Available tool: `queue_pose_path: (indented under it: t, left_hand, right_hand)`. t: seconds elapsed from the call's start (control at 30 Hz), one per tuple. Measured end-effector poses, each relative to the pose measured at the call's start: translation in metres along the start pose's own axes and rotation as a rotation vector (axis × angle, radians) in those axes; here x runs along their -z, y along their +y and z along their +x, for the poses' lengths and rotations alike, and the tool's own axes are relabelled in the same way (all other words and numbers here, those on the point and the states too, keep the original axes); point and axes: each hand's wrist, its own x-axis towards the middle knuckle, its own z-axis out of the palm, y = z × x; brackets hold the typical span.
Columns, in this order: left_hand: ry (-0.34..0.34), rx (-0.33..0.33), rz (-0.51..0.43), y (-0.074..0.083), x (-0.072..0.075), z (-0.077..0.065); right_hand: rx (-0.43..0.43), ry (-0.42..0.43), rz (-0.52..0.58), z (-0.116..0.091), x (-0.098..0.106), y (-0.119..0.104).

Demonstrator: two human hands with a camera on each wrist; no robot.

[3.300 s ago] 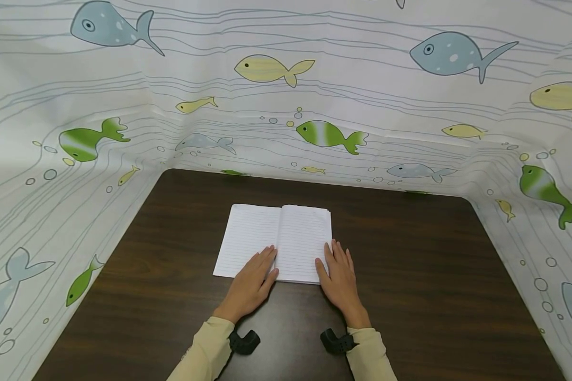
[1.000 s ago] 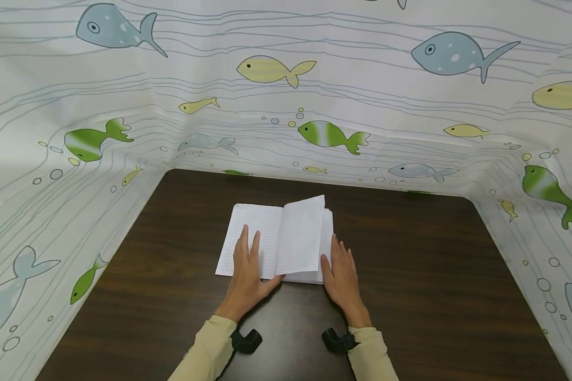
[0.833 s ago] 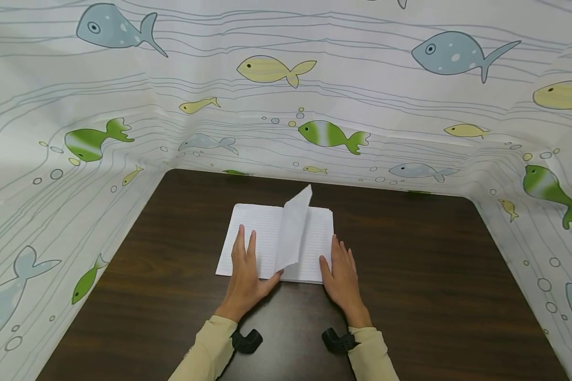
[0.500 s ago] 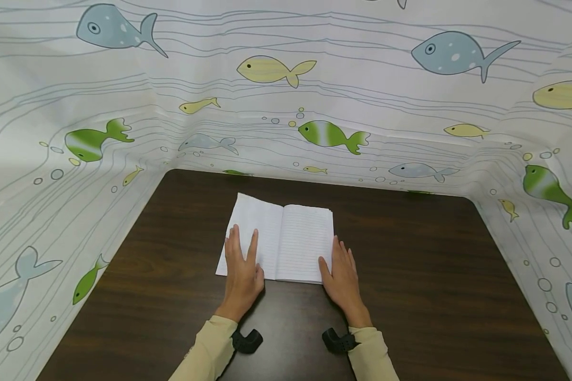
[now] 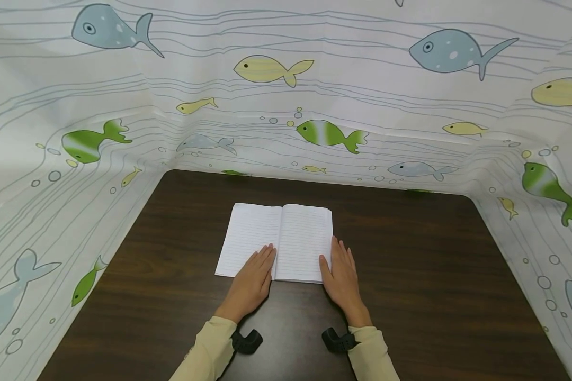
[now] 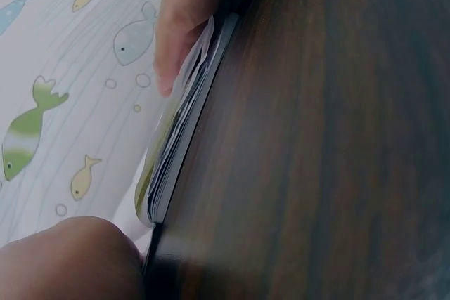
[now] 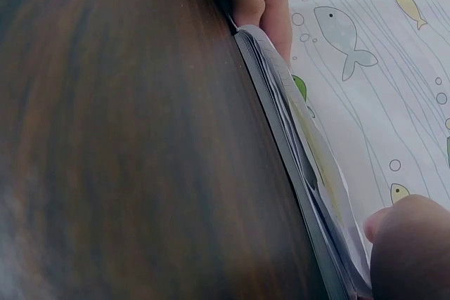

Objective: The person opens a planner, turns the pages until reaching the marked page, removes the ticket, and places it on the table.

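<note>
A lined notebook (image 5: 286, 233) is laid flat on a dark wood-grained tabletop (image 5: 410, 264), its two facing pages spread and its near edge turned toward the person. The lower inner part of the left page (image 5: 252, 225) is covered by the left hand (image 5: 250, 280), whose straight fingers are held together and angled toward the centre fold; nothing is clasped in that grip. The right edge is flanked by the right hand (image 5: 340, 278) — its fingers are extended along the border, and its thumb is laid over the lower corner of the right page (image 5: 305, 243). That grip, too, is uncurled, with nothing pinched in it. In both wrist views the stacked sheets (image 6: 179, 142) are seen from the side, unevenly layered. Pale yellow sleeves (image 5: 207, 344) are worn on both arms, and a black device (image 5: 247, 341) is strapped at each wrist. The tabletop is bordered by a white sheet (image 5: 362, 26) — printed with blue, green and yellow fish, bubbles and wavy lines.
</note>
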Motion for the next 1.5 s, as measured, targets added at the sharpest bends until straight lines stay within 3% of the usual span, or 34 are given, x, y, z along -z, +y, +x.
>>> queue_pose_path:
  t: [0.33, 0.73, 1.07, 1.33, 1.5]
  left_hand:
    - [-0.011, 0.024, -0.018, -0.0011, -0.0009, -0.0007]
    - [0.024, 0.011, -0.082, -0.0024, -0.0012, 0.0026]
    - [0.012, 0.013, -0.089, -0.0027, -0.0016, 0.0009]
    - [0.052, -0.013, -0.065, -0.0028, -0.0019, 0.0004]
    - [0.042, 0.007, -0.066, -0.0008, -0.0001, 0.0008]
  right_hand:
    - [0.000, -0.014, -0.009, -0.0006, 0.0009, 0.0008]
    - [0.000, -0.019, -0.022, 0.0006, 0.0023, -0.0004]
    - [0.009, 0.000, -0.012, -0.0012, 0.0005, -0.0007]
    - [0.007, -0.012, -0.015, -0.0006, 0.0014, -0.0018]
    - [0.005, -0.020, -0.015, 0.0001, 0.0018, -0.0024]
